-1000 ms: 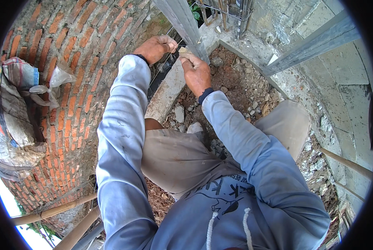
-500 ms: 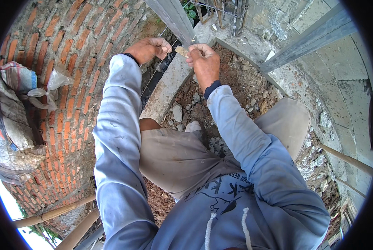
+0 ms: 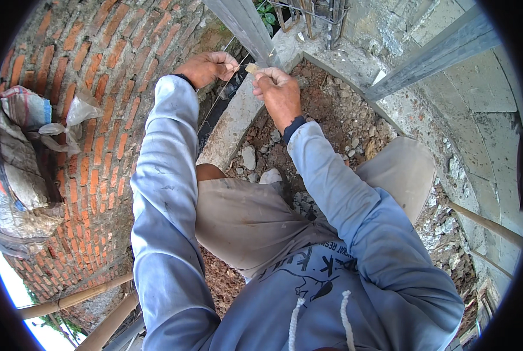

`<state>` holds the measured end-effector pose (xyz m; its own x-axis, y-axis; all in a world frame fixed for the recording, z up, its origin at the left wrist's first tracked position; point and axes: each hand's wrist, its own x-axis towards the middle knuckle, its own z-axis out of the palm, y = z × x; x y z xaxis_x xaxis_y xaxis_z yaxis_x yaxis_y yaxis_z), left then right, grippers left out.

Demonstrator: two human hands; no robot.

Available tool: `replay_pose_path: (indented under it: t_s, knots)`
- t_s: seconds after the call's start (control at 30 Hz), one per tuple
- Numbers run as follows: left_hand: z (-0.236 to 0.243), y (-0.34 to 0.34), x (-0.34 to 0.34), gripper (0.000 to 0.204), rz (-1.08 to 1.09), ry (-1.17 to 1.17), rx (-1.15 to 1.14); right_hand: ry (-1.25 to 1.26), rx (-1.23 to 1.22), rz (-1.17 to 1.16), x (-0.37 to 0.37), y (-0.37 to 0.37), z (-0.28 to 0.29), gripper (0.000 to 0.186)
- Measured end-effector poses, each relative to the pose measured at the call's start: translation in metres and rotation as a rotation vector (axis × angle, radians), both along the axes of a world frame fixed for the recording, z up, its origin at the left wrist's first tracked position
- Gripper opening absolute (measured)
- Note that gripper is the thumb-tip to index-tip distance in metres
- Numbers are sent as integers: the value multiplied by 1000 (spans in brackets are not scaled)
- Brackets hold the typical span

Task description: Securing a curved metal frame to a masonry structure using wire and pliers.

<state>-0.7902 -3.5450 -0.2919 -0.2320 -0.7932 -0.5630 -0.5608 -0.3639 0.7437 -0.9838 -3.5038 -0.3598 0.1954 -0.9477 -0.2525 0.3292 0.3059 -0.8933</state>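
Observation:
My right hand (image 3: 280, 96) is closed in a pinch on a small flat tan piece of wood (image 3: 252, 68), which sticks out past the fingertips toward the left. Facing it, my left hand (image 3: 210, 69) pinches a thin light string (image 3: 236, 68) between thumb and forefinger; its far end is too fine to follow. Both hands are close together over a concrete beam (image 3: 238, 126), just in front of an upright grey post (image 3: 247, 29). A small gap separates the left fingertips from the wood piece.
On the left rises a brick wall (image 3: 112, 140) with dirty sacks (image 3: 24, 152) and a clear plastic bag (image 3: 83, 108). A slanted grey post (image 3: 434, 55) leans at the right before a block wall (image 3: 489, 134). Steel bars (image 3: 334, 23) stand behind; rubble and soil (image 3: 325, 111) lie below.
My right hand has shifted slightly left and down, turning the wood piece in its fingers. My left hand has barely moved.

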Motion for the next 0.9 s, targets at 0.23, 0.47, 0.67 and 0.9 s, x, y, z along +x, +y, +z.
replay_pose_path:
  t_s: [0.23, 0.47, 0.67, 0.9]
  knots:
    - [-6, -3, -3, 13, 18, -42, -62, 104, -1, -112, -15, -14, -3, 16]
    - [-12, -6, 2, 13, -108, 15, 123, 72, -58, -159, -13, -25, -3, 15]
    - [-11, -2, 0, 15, -78, 2, 207, 257, -172, -196, -4, -28, -9, 17]
    - [-9, 2, -2, 15, -48, 67, 274, 171, -67, -98, -12, -36, -2, 14]
